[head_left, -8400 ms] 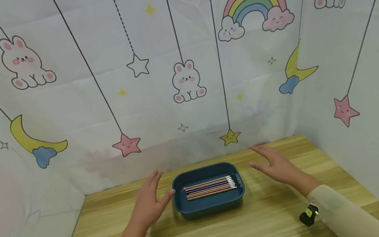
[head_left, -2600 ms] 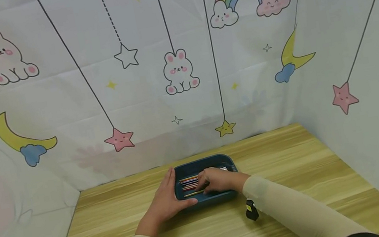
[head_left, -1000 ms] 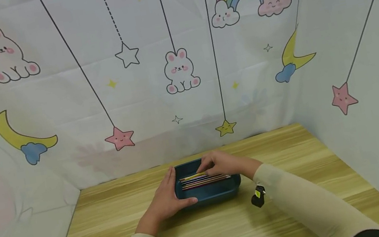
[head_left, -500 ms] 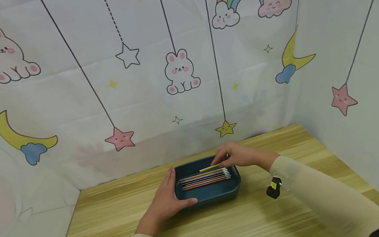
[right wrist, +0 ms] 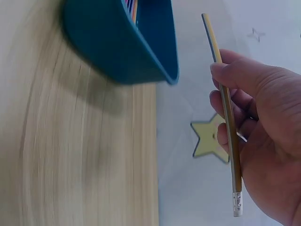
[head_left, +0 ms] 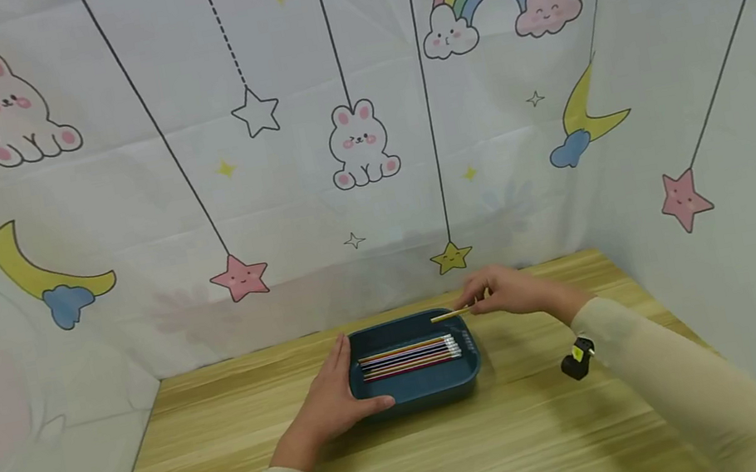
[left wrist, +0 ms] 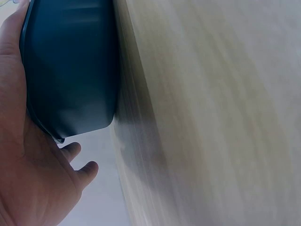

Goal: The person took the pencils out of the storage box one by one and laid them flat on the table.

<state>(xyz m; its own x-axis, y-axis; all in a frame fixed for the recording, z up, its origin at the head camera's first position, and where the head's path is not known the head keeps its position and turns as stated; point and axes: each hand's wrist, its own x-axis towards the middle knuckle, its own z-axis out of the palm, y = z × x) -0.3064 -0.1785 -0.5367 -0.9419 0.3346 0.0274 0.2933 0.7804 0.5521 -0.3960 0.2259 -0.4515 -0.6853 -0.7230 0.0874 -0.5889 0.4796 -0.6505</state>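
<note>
A dark blue rectangular tray stands on the table with several colourful, eraser-tipped pencils lying side by side in it. My left hand rests against the tray's left end, its thumb along the front rim and its fingers reaching towards the back corner. Above the tray's back right corner, my right hand pinches a yellow pencil between thumb and fingers. In the right wrist view that pencil crosses the palm, eraser end towards the wrist; the tray is apart from it.
The wood-patterned table runs back to a white cloth backdrop printed with rabbits, stars and moons. Cloth also borders both sides. A small black wrist camera hangs under the right sleeve.
My right hand has taken the yellow pencil from the tray and carried it up, back and to the right, past the rim. The left hand has stayed at the tray's left end.
</note>
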